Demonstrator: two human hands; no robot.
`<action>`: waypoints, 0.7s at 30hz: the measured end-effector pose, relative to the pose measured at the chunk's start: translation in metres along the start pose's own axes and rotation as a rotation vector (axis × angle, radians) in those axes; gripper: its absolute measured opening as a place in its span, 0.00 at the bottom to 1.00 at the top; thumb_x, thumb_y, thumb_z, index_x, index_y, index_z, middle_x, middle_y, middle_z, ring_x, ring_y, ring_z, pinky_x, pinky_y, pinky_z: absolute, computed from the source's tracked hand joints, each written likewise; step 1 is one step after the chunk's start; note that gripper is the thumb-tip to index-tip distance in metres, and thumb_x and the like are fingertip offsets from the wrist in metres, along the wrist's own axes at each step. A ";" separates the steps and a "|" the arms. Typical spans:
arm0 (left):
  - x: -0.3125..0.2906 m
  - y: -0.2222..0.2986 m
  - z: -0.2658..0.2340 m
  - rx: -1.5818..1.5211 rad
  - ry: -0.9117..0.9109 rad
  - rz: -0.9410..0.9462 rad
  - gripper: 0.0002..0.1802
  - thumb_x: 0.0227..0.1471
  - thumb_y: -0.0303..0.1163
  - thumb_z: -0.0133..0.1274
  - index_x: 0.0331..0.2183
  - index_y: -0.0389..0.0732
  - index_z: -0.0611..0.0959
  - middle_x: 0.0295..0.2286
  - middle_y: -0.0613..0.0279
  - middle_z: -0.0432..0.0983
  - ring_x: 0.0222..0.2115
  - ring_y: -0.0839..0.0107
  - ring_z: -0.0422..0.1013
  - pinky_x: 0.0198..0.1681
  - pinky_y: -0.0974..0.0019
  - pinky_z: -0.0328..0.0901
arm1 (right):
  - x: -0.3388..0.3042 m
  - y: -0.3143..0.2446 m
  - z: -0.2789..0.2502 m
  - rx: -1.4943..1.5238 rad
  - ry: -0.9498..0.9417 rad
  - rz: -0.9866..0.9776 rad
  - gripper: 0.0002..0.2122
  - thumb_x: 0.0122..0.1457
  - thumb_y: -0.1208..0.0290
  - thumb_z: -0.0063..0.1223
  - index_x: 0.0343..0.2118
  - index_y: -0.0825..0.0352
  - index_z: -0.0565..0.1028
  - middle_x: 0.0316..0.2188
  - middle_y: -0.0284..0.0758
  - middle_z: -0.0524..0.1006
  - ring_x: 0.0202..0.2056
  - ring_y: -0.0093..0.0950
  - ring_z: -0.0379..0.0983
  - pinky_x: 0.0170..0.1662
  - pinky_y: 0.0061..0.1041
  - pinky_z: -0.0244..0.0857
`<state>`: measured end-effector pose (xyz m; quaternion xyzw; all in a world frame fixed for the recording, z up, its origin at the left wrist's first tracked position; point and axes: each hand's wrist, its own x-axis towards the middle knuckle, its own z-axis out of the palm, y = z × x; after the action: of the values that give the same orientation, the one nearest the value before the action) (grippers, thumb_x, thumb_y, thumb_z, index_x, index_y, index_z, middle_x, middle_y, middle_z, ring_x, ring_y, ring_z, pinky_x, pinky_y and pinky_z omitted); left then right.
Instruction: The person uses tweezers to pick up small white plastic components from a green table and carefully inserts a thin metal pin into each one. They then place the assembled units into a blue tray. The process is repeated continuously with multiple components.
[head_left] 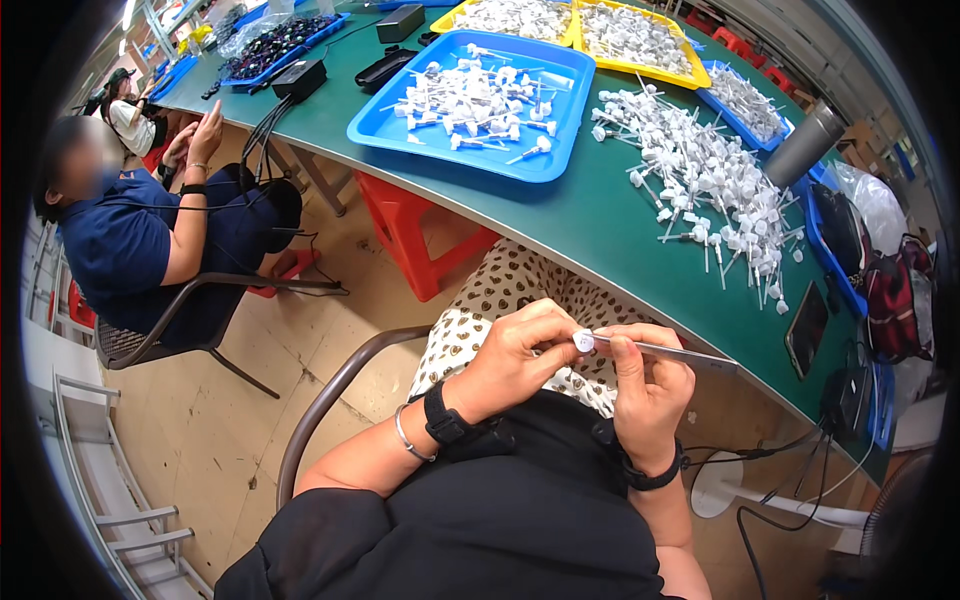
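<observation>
My left hand (525, 352) pinches a small white plastic piece (583, 341) with a round end between thumb and fingertips, above my lap. It resembles the white pump-like pieces with thin stems on the table. My right hand (648, 388) is closed on a thin, flat grey metal strip (690, 354), like a blade. Its inner end lies close to the white piece; whether they touch I cannot tell. A loose heap of white stemmed pieces (700, 175) lies on the green table (640, 245) ahead. More of them fill a blue tray (362, 130) to its left.
Yellow trays (690, 78) of white pieces stand at the back. A grey cylinder (805, 143), a phone (806, 328) and bags (895, 295) are at the right. Cables (760, 520) hang below. A co-worker (130, 225) sits at the left, near a red stool (405, 225).
</observation>
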<state>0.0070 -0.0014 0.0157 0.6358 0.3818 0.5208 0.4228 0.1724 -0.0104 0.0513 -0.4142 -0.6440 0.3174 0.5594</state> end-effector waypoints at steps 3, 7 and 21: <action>0.001 0.001 -0.002 -0.007 -0.032 -0.007 0.05 0.53 0.19 0.57 0.34 0.33 0.83 0.30 0.61 0.76 0.28 0.74 0.76 0.30 0.72 0.71 | 0.001 0.001 0.000 0.027 -0.014 -0.015 0.02 0.60 0.80 0.57 0.34 0.72 0.77 0.30 0.38 0.80 0.29 0.26 0.76 0.32 0.22 0.70; 0.001 0.003 -0.002 0.017 -0.055 0.016 0.05 0.53 0.17 0.56 0.34 0.33 0.83 0.30 0.60 0.75 0.29 0.72 0.78 0.31 0.71 0.73 | 0.004 0.002 -0.004 -0.057 -0.088 -0.075 0.02 0.59 0.81 0.57 0.34 0.72 0.77 0.30 0.38 0.80 0.28 0.26 0.76 0.32 0.23 0.70; 0.001 0.001 -0.003 0.081 -0.056 0.053 0.07 0.51 0.17 0.56 0.35 0.35 0.83 0.30 0.60 0.75 0.29 0.72 0.77 0.32 0.71 0.73 | 0.003 0.002 -0.003 -0.119 -0.084 -0.079 0.02 0.60 0.80 0.57 0.34 0.72 0.77 0.30 0.36 0.80 0.27 0.24 0.76 0.31 0.22 0.70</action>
<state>0.0039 -0.0006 0.0175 0.6765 0.3738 0.4979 0.3933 0.1759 -0.0073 0.0517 -0.4074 -0.7005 0.2735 0.5182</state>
